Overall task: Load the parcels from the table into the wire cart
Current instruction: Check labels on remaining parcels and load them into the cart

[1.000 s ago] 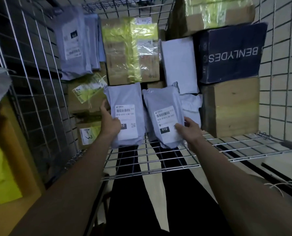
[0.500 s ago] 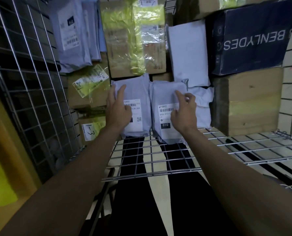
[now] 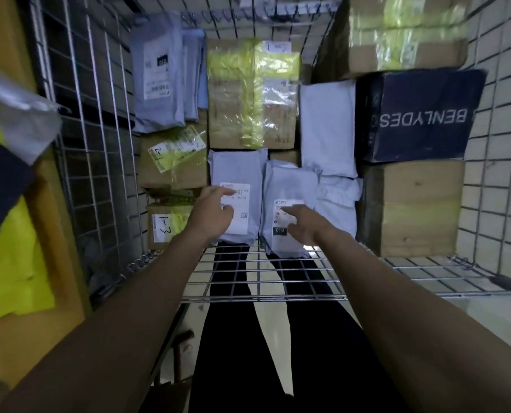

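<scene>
Two grey mailer parcels stand side by side on the wire cart's floor (image 3: 278, 281). The left grey parcel (image 3: 239, 171) and the right grey parcel (image 3: 290, 186) each carry a white barcode label. My left hand (image 3: 211, 214) hovers over the left parcel's label with fingers spread and relaxed. My right hand (image 3: 303, 226) lies over the right parcel's label, fingers loosely extended. Neither hand grips a parcel. Whether the fingertips touch the labels, I cannot tell.
Cardboard boxes with yellow tape (image 3: 251, 93), a dark blue box (image 3: 421, 114), a plain brown box (image 3: 412, 207), a white mailer (image 3: 327, 126) and grey mailers (image 3: 159, 73) are stacked behind. Wire walls (image 3: 93, 114) close the left and right sides. Yellow and grey parcels (image 3: 10, 234) lie outside at left.
Both hands pressed the two grey parcels against the stack, then released them and drew back slightly. The parcels now stand on their own.
</scene>
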